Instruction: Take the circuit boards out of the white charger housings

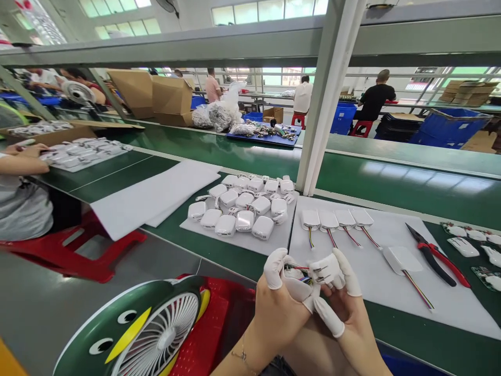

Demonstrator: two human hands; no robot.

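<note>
White casing, open, wires showing, held at near edge of workbench. Left hand grasps casing; right hand pinches slotted white piece. Spreading hands too far could strain wires. Four wired casings along far edge of white sheet; pliers toward right edge.

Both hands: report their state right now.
Left hand: closed, holding a white casing with coloured wires.
Right hand: closed, holding a slotted white plastic piece.
</note>
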